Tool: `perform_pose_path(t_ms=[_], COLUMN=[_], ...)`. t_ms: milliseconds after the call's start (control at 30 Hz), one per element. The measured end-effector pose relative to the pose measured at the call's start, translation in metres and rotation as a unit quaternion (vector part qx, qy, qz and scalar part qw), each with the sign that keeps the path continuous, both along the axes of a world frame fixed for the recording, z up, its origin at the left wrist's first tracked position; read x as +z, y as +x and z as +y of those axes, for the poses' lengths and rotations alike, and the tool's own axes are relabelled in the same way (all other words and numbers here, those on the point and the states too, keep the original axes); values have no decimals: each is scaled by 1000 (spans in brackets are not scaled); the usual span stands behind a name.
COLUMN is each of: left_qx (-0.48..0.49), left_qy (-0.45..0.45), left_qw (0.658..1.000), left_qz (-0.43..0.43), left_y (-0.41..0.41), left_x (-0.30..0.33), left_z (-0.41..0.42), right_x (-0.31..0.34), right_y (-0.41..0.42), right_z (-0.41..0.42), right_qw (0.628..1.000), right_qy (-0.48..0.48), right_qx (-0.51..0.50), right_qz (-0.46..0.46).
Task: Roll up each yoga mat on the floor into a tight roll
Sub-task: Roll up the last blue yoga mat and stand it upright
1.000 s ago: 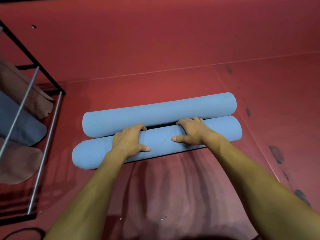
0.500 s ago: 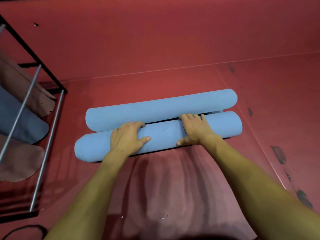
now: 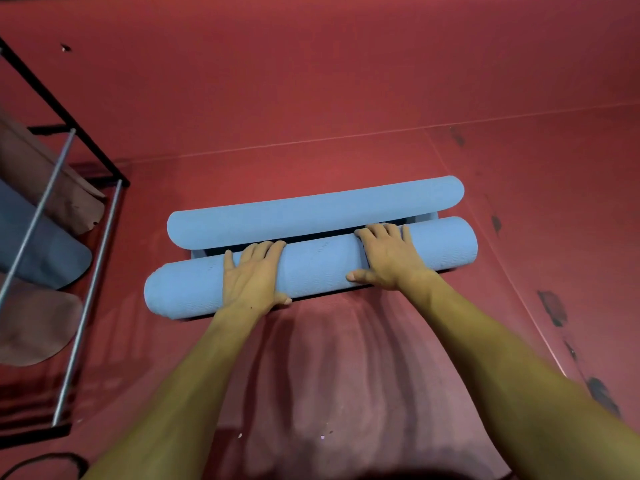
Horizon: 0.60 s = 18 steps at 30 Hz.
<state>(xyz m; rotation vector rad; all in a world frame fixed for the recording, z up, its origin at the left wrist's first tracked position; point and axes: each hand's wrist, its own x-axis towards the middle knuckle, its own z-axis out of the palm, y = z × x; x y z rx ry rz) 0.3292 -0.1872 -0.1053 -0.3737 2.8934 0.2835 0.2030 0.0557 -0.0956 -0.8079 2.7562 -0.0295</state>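
A light blue yoga mat lies across the red floor. Its near part is wound into a thick roll (image 3: 318, 268). Its far end forms a second, thinner curl (image 3: 311, 216), and a narrow flat strip (image 3: 424, 217) shows between the two. My left hand (image 3: 254, 278) presses on top of the near roll left of its middle, fingers laid over the crest and thumb spread toward me. My right hand (image 3: 389, 258) presses on the roll's right part in the same way.
At the left stands a black metal rack (image 3: 88, 271) with silver bars, holding a rolled blue mat (image 3: 52, 251) and brown mats (image 3: 34, 327). A wrinkled red floor covering (image 3: 346, 358) stretches between me and the roll. A black cable (image 3: 45, 459) lies at the bottom left.
The two rolls touched one second ago; now a dark gap with a flat blue strip shows between them. Both hands lie flatter and further over the near roll.
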Motion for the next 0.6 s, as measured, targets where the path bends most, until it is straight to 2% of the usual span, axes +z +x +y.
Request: perform_pose_path(t_ms=[133, 300, 500, 600], left_qx=[-12, -14, -48, -36], left_qy=[3, 11, 80, 86], left_qw=[1000, 1000, 987, 988], left_qz=[-4, -10, -131, -120], left_y=[-6, -12, -14, -10], left_x=[6, 11, 27, 29], left_z=[-5, -13, -25, -22], right_x=[-5, -8, 9, 12], right_y=[6, 10, 0, 0], right_z=[2, -2, -3, -6], right_qw=[999, 996, 992, 991], right_qy=[48, 61, 116, 121], right_qx=[5, 17, 54, 49], right_qz=[-6, 68, -4, -31])
